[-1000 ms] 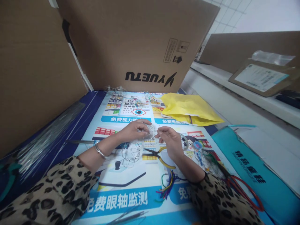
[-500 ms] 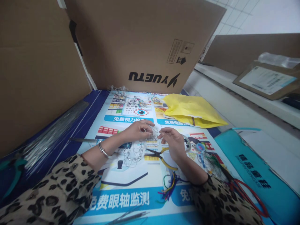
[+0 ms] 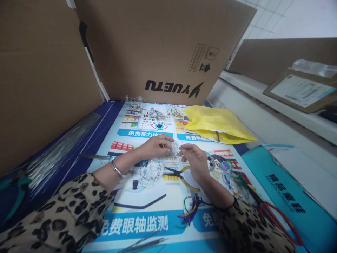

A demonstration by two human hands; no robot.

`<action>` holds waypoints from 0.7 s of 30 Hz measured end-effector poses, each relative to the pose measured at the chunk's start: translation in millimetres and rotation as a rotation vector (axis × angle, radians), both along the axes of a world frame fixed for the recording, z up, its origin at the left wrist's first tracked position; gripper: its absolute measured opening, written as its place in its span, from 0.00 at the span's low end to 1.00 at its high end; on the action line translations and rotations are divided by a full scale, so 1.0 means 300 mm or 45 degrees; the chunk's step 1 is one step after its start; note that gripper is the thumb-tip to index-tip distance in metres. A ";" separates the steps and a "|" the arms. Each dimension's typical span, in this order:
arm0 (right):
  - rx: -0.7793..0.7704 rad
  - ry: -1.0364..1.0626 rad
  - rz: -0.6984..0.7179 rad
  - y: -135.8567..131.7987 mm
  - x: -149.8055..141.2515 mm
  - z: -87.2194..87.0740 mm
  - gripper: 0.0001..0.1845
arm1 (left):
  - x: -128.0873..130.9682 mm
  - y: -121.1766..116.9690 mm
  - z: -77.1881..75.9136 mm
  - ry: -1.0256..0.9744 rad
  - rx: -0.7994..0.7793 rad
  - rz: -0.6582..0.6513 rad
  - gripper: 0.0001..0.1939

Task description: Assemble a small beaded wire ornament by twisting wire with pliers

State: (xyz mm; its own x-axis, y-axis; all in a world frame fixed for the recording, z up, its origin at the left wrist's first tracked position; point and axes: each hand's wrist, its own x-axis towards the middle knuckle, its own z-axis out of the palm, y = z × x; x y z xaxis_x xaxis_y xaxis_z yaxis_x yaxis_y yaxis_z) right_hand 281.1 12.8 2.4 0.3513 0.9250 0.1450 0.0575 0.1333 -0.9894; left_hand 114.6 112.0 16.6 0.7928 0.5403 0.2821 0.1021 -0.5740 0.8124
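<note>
My left hand (image 3: 155,146) is closed in a pinch on a thin silver wire mesh piece (image 3: 150,172) that hangs down below it over a printed blue poster (image 3: 142,221). My right hand (image 3: 193,158) faces it, fingers pinched on the same wire work near its top. Yellow-handled pliers (image 3: 181,175) lie on the poster just under my right hand. A bundle of coloured wires (image 3: 191,207) lies beside my right forearm. Both sleeves are leopard print, and a silver bangle sits on my left wrist.
A large cardboard box (image 3: 163,49) marked YUETU stands behind, with another cardboard wall (image 3: 39,77) at left. A yellow bag (image 3: 218,123) lies at back right, a teal bag (image 3: 286,193) at right. Straight silver wires (image 3: 58,147) lie at left, red tubing (image 3: 279,218) at lower right.
Both hands stay pinched on the wire piece with only small finger movements. The view has shifted slightly.
</note>
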 end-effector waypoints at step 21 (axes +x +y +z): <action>-0.070 -0.138 -0.008 -0.001 0.009 -0.017 0.06 | 0.010 -0.002 0.005 0.105 0.104 0.026 0.04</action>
State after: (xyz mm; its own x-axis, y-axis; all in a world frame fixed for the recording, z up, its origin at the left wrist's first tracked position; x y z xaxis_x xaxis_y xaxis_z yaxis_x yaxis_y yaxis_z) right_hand 283.8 12.5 -2.5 0.3420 0.9304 0.1319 0.1653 0.0786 -0.9831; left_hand 117.5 111.4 18.0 0.8040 0.5347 0.2602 0.1790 -0.6348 0.7516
